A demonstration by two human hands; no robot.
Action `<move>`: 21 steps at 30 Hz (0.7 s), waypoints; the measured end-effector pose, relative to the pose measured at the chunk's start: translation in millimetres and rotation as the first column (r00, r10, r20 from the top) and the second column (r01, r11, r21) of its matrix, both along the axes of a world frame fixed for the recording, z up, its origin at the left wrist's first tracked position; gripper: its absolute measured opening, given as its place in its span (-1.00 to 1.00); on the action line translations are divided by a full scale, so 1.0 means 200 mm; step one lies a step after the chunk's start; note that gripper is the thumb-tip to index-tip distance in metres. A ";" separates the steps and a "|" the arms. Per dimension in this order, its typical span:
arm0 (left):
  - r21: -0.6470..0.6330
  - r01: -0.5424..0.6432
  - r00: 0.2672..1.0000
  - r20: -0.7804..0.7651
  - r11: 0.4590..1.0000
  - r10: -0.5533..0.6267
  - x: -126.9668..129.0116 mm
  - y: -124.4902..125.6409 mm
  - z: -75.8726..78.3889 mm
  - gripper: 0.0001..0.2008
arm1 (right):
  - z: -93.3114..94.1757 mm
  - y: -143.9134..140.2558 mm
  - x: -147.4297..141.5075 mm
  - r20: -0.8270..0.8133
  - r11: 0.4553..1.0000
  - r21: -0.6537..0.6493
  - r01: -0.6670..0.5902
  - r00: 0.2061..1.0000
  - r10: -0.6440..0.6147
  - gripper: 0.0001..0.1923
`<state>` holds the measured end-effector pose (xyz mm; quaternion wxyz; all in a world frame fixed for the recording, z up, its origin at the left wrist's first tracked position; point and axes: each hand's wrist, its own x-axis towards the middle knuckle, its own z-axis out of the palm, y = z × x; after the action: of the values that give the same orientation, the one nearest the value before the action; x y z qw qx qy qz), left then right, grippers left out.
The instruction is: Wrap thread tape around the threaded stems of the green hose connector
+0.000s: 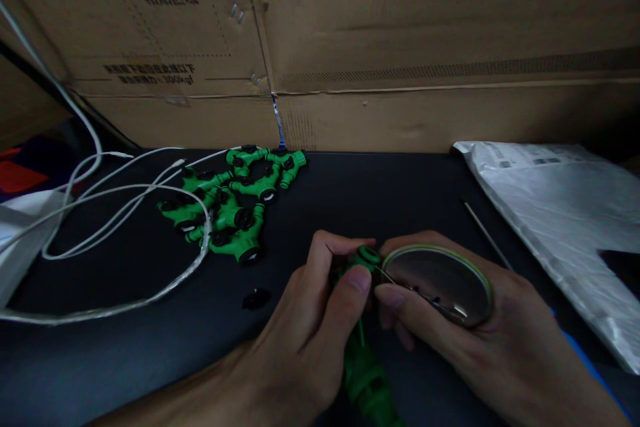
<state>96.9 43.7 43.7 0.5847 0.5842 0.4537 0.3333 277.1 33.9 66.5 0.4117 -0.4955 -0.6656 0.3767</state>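
My left hand (320,320) pinches a green plastic hose fitting (369,255) between thumb and fingers, its round opening facing up. More of a green plastic body (373,383) shows below the hands, partly covered by them. My right hand (470,320) is closed around a round, shallow thing with a yellow-green rim (440,250) and a dull brownish inside. A thin metal pick (395,280) runs from the right fingers to the fitting's side. A small black part (257,298) lies on the table left of my left hand.
Several green Y-shaped hose splitters (235,213) with black parts lie in a pile at the left. White cables (125,213) loop beside them. A thin rod (485,233) and a silvery plastic bag (560,233) lie at the right. Cardboard (350,27) walls the back.
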 end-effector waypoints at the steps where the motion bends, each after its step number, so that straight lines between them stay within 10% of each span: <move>1: -0.003 0.016 1.000 0.000 1.000 -0.016 0.00 0.00 0.00 -0.69 | 0.00 0.00 0.00 -0.015 1.000 -0.024 0.002 1.000 -0.002 -0.96; 21: -0.005 0.115 0.986 0.124 0.993 -0.114 0.02 0.04 0.05 -0.74 | -0.08 -0.01 0.00 -0.449 0.950 -0.289 -0.121 0.893 -0.023 -0.79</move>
<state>101.3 51.5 52.9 0.6335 0.5838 0.3842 0.3319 277.1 31.1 49.7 0.4611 -0.4368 -0.4981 0.5904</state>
